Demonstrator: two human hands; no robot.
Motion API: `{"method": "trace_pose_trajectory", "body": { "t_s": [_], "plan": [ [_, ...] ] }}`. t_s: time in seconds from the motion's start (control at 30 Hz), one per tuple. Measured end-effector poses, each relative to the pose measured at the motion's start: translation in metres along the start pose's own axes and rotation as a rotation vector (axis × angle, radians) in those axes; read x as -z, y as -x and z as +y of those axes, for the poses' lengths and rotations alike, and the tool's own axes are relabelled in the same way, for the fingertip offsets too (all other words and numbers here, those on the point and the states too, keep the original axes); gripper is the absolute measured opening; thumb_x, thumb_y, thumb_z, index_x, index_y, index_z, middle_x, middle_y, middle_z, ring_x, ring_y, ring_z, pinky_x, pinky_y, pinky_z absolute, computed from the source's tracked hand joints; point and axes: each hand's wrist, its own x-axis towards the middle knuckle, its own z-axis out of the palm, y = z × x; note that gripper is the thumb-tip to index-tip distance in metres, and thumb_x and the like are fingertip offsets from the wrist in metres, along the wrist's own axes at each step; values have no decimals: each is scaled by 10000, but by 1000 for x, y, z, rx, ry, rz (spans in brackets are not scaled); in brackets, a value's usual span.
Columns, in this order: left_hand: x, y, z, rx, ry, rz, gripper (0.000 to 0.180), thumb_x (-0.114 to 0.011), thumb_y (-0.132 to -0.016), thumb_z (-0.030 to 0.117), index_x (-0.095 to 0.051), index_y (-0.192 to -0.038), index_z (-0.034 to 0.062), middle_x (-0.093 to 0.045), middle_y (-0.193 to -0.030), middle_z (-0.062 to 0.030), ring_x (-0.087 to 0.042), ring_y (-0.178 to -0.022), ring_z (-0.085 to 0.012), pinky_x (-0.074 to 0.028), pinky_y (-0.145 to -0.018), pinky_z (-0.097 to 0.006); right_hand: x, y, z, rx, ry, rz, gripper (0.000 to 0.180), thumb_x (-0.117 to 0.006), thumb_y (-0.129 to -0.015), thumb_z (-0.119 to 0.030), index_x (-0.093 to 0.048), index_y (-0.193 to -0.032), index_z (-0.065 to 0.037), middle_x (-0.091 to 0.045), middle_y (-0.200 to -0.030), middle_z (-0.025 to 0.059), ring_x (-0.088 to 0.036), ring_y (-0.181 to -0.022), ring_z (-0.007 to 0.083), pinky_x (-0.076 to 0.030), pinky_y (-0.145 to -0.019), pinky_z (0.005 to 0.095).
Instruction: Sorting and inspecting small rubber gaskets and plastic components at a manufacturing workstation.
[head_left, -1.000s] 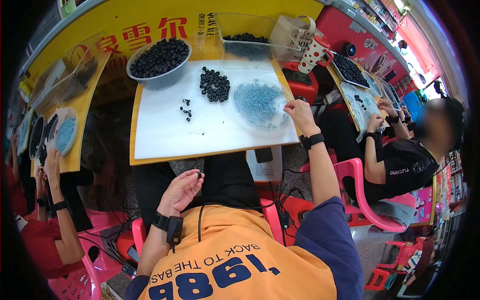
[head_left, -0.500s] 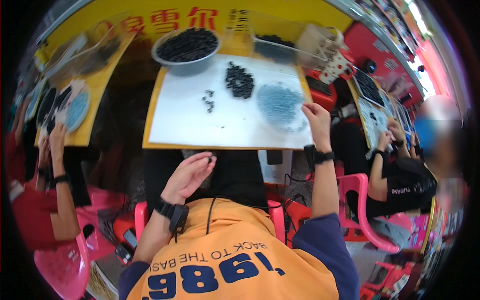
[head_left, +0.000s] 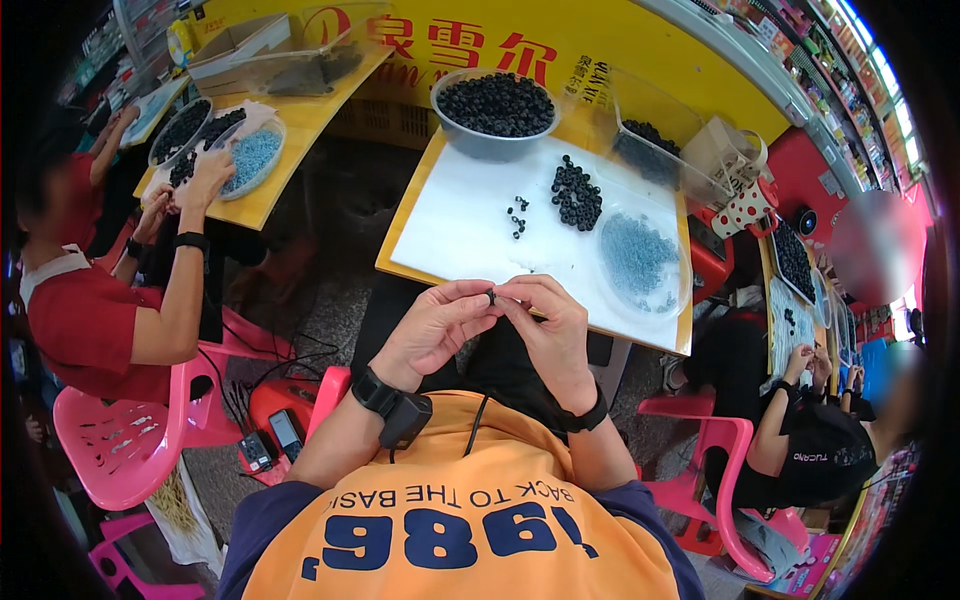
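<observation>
My left hand (head_left: pixel 440 322) pinches a small black round part (head_left: pixel 491 297) between thumb and fingertips, in front of the table's near edge. My right hand (head_left: pixel 548 325) meets it there, its fingertips closed against that part; anything else in them is too small to make out. Beyond my hands, a white sheet covers the table (head_left: pixel 450 225). On it lie a pile of small black ring-like parts (head_left: pixel 577 195) and a short scatter of darker parts (head_left: pixel 518 216) to its left. At the right, a shallow clear dish (head_left: pixel 682 290) holds many tiny pale blue pieces (head_left: pixel 637 255).
A bowl (head_left: pixel 495 146) heaped with black parts stands at the table's far left corner. Behind the dish are a clear bin (head_left: pixel 650 120) with more black parts and a dotted cup (head_left: pixel 738 212). People work at tables on both sides; pink chairs (head_left: pixel 130 430) stand around.
My right hand has come from the blue-piece dish to meet my left hand. My left hand has risen towards the table edge with the black part. The whole view has turned somewhat.
</observation>
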Motion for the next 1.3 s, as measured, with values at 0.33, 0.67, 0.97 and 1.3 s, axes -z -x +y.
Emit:
{"method": "trace_pose_trajectory", "body": {
  "t_s": [0.33, 0.67, 0.97, 1.3],
  "plan": [
    [27, -19, -14, 58, 136, 170, 205, -585, -920, 59, -598, -1118, 8, -652, -1039, -89, -646, -926, -137, -558, -819, -249, -15, 2, 27, 84, 254, 10, 250, -657, -824, -44, -659, -1071, -10, -632, -1085, 95, -571, -838, 183, -476, -735, 284],
    [38, -37, 1, 78, 330, 169, 194, -595, -908, 43, -596, -1100, 16, -656, -1022, -111, -651, -916, -169, -564, -813, -261, 7, -78, 116, 76, 534, 18, 186, -631, -832, -48, -662, -1014, -26, -607, -820, 125, -591, -708, 297, -472, -641, 352],
    [39, -41, 21, 70, 235, 183, 202, -597, -903, 34, -592, -1103, 8, -659, -1016, -110, -653, -900, -173, -562, -808, -262, 0, -86, 130, 37, 681, -130, 142, -646, -795, -50, -645, -932, -13, -615, -821, 153, -607, -710, 304, -498, -648, 356],
    [10, -60, 32, -14, 64, 170, 186, -607, -889, 12, -610, -1075, 9, -669, -988, -115, -663, -889, -178, -567, -800, -269, -2, -57, 37, -401, -374, 94, 171, -683, -829, 1, -686, -1000, 5, -686, -915, 34, -609, -783, 66, -474, -687, 191]
  ]
}}
